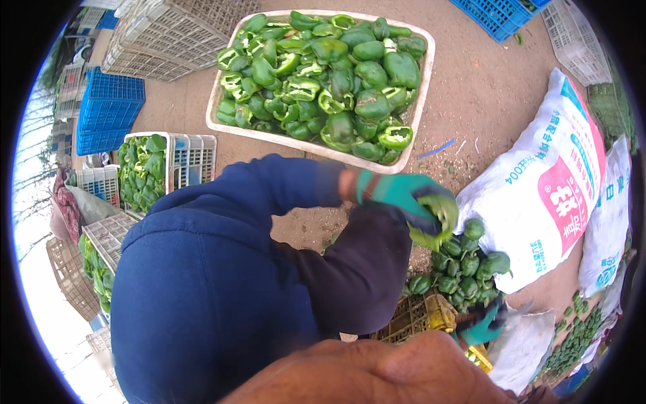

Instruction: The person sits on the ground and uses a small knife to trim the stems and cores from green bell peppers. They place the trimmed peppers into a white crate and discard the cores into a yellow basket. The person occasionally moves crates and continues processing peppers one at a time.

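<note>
My left hand [424, 207], in a green glove with a dark palm, holds a blurred light-green bell pepper [446, 222] above a heap of whole green bell peppers [469, 275]. Beyond the heap, my right hand [482, 325], in a similar glove, is blurred and partly hidden; whether it holds something is unclear. A yellow plastic crate [441, 313] stands close beside it. The wide pale tub [426, 91] at the top is full of green peppers, many cut open. A blue sleeve leads to my left hand. Out-of-focus skin very near the camera covers the bottom.
White printed woven sacks [515, 171] lie at the right, with another white sack [525, 343] below. Stacked grey crates [166, 40], blue crates [111, 111] and a white crate [192, 159] with peppers stand at the left. A blue crate [497, 17] is at the top right.
</note>
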### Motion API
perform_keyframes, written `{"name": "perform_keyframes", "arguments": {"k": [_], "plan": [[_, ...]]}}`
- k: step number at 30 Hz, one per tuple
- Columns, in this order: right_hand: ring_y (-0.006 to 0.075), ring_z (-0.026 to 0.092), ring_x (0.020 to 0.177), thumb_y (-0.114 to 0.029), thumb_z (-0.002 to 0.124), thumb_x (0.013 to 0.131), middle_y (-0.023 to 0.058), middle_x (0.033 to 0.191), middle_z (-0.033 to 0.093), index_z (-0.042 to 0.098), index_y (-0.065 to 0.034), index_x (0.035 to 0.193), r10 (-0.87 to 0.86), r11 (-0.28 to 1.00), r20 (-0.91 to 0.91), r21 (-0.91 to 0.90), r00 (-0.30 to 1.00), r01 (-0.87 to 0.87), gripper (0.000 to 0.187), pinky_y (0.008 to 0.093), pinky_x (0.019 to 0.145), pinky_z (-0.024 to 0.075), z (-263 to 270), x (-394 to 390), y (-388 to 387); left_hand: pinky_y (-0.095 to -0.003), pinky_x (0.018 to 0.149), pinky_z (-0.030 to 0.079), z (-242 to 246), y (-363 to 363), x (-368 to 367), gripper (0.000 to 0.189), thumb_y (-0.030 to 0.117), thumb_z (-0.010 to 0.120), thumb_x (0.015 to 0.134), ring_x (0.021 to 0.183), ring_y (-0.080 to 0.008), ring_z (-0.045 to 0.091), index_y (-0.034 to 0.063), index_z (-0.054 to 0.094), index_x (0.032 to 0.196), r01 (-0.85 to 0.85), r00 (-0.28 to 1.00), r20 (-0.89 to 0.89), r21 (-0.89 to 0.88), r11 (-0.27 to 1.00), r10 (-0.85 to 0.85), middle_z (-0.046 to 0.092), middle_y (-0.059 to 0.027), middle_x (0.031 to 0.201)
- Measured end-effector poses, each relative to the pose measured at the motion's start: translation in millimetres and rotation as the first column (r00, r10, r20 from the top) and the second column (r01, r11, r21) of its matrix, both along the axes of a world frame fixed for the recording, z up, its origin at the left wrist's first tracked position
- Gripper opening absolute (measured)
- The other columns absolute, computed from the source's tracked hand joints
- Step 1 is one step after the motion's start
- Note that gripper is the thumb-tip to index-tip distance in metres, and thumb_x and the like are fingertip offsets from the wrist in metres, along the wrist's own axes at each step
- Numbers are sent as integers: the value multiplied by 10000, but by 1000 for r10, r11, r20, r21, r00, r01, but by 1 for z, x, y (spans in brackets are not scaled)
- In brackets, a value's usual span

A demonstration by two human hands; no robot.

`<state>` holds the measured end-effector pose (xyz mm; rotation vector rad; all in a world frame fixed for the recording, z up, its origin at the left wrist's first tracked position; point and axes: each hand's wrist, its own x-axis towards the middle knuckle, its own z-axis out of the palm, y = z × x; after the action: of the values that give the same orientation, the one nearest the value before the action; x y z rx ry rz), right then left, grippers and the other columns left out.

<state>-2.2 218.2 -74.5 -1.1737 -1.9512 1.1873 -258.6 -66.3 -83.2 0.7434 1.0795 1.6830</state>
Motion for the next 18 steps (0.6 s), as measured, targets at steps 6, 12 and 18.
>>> {"name": "perform_keyframes", "arguments": {"k": [6,12,18], "plan": [[188,599,662,-261,644,922,66,858,630,627,-35,1031,-386,868,390,460,836,186,251,288,536,489,2,196,81,-243,726,507,37,-175,-130,284,55,664,835,850,-112,631,31,626,1116,-869,308,-753,25,494,582,660,-16,939],[230,614,731,-320,632,922,68,886,641,626,-43,1070,-617,703,568,709,545,57,314,331,594,504,-21,304,82,-433,880,484,-8,-283,-222,532,391,655,855,1028,-335,619,40,552,1240,-995,-100,-927,89,47,-362,620,-192,1154],[250,619,895,-288,588,950,109,1029,645,587,-23,1185,-435,711,525,699,732,-78,355,352,732,513,-9,251,31,-414,862,488,-47,-313,-237,452,349,663,873,1001,-312,635,11,620,1170,-916,253,-951,-294,271,-177,651,-188,1113]]}}
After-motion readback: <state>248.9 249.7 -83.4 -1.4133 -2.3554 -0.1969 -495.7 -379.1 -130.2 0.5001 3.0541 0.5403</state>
